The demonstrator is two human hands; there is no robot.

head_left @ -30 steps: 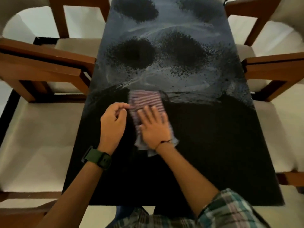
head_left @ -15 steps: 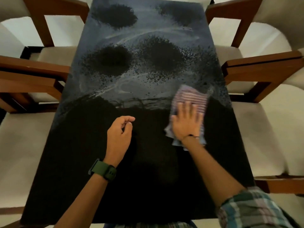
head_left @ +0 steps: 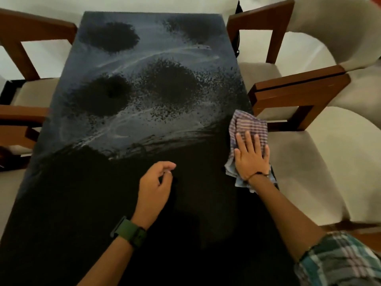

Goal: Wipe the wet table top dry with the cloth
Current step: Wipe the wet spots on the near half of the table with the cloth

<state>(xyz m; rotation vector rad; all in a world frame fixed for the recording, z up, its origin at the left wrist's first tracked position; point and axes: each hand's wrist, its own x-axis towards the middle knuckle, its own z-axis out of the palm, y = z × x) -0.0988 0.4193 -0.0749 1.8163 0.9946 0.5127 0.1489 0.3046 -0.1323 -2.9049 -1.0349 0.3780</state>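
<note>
The step in hand looks like a sideways wipe along the line where the dry half of the table (head_left: 82, 213) meets the wet half. Taking the cloth (head_left: 248, 129) as the mark and going left to right: far to its left, two wooden chairs (head_left: 31, 34) with pale seats stand against the table's left edge. Nearer, left of the cloth and a little toward the person, the left hand (head_left: 154, 186) hovers over or rests lightly on the dark, dry top; which of the two cannot be told. Its fingers are loosely curled, thumb near the fingertips, and it holds nothing. A green watch (head_left: 129, 232) sits on that wrist.

The cloth itself, striped and crumpled, lies at the table's right edge, partly over it. The right hand (head_left: 250, 159) presses flat on it, fingers spread and straight, not gripping. Right of the cloth, two more chairs (head_left: 299, 96) stand close beside the table.

Beyond the cloth, the far half of the top is grey with beaded water, smeared arcs and several dark patches. The next move, by my judgement, calls for shifting the cloth forward into that film and sweeping back leftward with firm, even pressure. The floor around looks pale.
</note>
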